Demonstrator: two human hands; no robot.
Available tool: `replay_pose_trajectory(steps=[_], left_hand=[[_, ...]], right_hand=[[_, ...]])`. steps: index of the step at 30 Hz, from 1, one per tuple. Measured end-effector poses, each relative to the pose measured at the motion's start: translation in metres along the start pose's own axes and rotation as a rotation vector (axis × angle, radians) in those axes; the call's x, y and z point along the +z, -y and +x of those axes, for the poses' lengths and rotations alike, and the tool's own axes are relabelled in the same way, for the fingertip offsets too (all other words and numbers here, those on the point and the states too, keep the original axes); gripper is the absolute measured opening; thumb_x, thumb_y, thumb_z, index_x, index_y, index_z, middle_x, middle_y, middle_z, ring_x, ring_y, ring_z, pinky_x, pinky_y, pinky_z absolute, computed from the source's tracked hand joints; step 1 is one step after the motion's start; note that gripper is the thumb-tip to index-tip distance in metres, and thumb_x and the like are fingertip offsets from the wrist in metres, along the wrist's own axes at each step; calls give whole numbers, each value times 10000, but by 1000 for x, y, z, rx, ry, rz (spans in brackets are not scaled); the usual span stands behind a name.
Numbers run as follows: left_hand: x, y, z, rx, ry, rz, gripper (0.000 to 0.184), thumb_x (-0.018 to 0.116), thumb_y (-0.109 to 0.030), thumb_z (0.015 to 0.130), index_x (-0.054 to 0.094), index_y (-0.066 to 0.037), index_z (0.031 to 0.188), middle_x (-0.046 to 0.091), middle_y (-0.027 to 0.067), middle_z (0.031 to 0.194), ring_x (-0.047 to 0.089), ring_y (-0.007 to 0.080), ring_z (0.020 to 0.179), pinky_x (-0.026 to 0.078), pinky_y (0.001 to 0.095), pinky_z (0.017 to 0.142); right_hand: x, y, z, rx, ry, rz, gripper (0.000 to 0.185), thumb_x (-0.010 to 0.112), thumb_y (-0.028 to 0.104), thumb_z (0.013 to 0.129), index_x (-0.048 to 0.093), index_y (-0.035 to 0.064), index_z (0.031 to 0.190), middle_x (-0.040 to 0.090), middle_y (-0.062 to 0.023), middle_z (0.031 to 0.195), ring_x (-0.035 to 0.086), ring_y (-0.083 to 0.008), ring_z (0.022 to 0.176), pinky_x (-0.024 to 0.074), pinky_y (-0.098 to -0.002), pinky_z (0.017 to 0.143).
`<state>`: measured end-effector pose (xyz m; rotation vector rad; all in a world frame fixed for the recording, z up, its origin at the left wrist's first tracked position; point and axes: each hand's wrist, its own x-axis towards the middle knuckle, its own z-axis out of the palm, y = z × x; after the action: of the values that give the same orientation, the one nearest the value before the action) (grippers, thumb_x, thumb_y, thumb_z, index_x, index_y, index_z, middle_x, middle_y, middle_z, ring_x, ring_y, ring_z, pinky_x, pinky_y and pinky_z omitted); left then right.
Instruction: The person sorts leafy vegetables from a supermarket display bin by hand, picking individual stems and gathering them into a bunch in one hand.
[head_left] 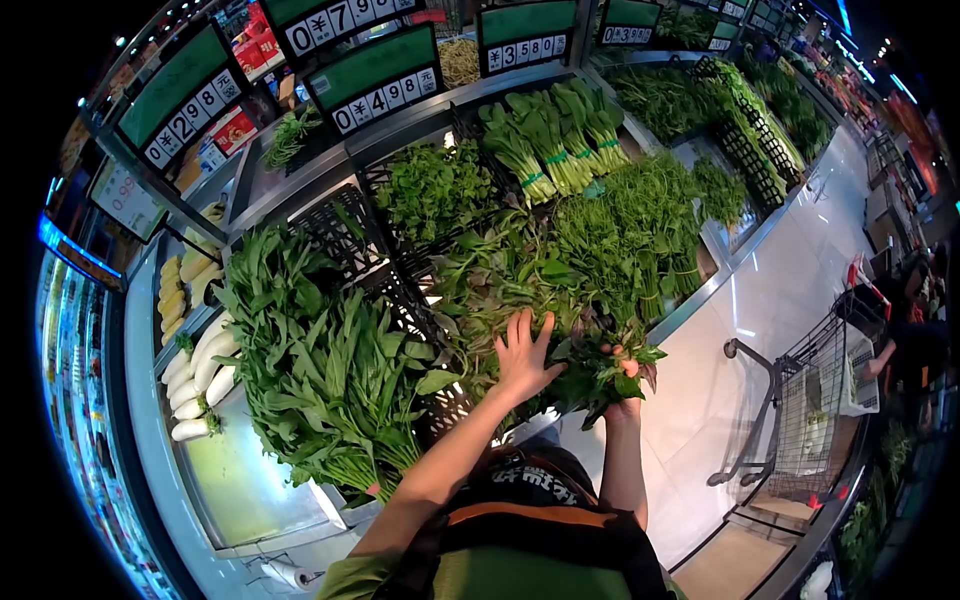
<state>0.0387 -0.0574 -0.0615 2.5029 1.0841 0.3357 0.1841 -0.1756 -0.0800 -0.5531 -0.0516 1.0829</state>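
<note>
My left hand [524,362] reaches over a heap of reddish-green leafy vegetables [478,300], its fingers spread and pointing away from me; whether the fingertips touch the leaves is unclear. Close to its right, my right hand [624,385] is closed around a bunch of dark green leaves [590,372], held at the front edge of the display. Thin-stemmed greens [640,220] lie just beyond the bunch. Left of my left hand is a large pile of long-leaved greens [320,360].
White radishes [205,365] lie at the left. Bundled greens [560,145] and price signs [375,80] stand behind. A metal rail [690,305] edges the display. On the right are a shopping cart [810,400] and another person's arm [882,358].
</note>
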Motion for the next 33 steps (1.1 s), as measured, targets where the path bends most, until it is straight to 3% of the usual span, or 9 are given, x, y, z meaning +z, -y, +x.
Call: replay_pose_trajectory(steps=[4, 10, 14, 15, 19, 25, 28, 30, 33], left_hand=[[0, 4, -20, 91, 39, -14, 793, 736, -349, 729, 382, -123, 1402, 281, 230, 1404, 218, 390, 1331, 231, 563, 1002], [-3, 6, -46, 145, 45, -29, 688, 716, -349, 759, 452, -126, 1354, 305, 205, 1415, 187, 363, 1376, 143, 563, 1087], [-24, 5, -55, 105, 133, -74, 564, 676, -325, 815, 514, -108, 1310, 301, 194, 1449, 204, 352, 1385, 273, 505, 1072], [-29, 4, -56, 134, -16, -79, 402, 653, -270, 835, 605, -109, 1201, 459, 150, 1367, 407, 315, 1287, 420, 430, 979], [-54, 7, -37, -56, -65, -343, 188, 612, -209, 859, 683, -89, 985, 676, 53, 1022, 652, 253, 908, 526, 347, 760], [-57, 33, 22, -65, -398, -222, 170, 643, -135, 831, 683, -84, 988, 637, 70, 973, 614, 277, 910, 502, 389, 720], [-54, 34, 37, -109, -471, -267, 156, 668, -160, 822, 680, -72, 950, 640, 61, 924, 613, 275, 765, 479, 354, 657], [-63, 33, 40, -351, -568, -461, 173, 712, -220, 804, 657, -65, 856, 630, 45, 743, 601, 216, 645, 456, 334, 576], [-47, 59, 47, -611, -467, -408, 340, 773, -380, 727, 624, -87, 816, 626, 18, 709, 597, 256, 639, 461, 385, 579]], right_hand=[[-3, -6, 2, 58, -4, 72, 181, 584, 171, 851, 563, 89, 1011, 606, -95, 1139, 614, -287, 977, 518, -426, 860], [-12, -7, 3, -24, -56, -45, 224, 590, 167, 851, 565, 84, 1058, 634, -70, 1000, 641, -222, 865, 548, -372, 766], [-25, -3, 2, 12, -55, -23, 294, 611, 176, 830, 555, 73, 1100, 629, -50, 949, 631, -205, 840, 543, -355, 773], [-23, -2, 1, 20, -72, -44, 304, 623, 177, 826, 557, 75, 1104, 629, -49, 946, 628, -205, 846, 539, -359, 781], [-5, -6, -6, 27, -130, -78, 309, 624, 180, 833, 564, 72, 1117, 630, -51, 927, 625, -198, 803, 542, -350, 737], [-16, -11, -7, 56, -119, -102, 263, 679, 216, 838, 581, 97, 1051, 628, -31, 904, 611, -181, 833, 522, -340, 743], [-13, -8, -3, 114, -37, -14, 187, 675, 249, 860, 588, 127, 971, 618, -9, 839, 600, -154, 778, 501, -306, 691], [8, -4, -12, 79, -197, -94, 133, 631, 248, 894, 604, 133, 956, 613, -1, 791, 591, -128, 671, 479, -259, 588], [13, -3, -16, 73, -172, -95, 135, 630, 233, 894, 595, 127, 969, 609, 2, 799, 595, -121, 700, 481, -264, 596]])
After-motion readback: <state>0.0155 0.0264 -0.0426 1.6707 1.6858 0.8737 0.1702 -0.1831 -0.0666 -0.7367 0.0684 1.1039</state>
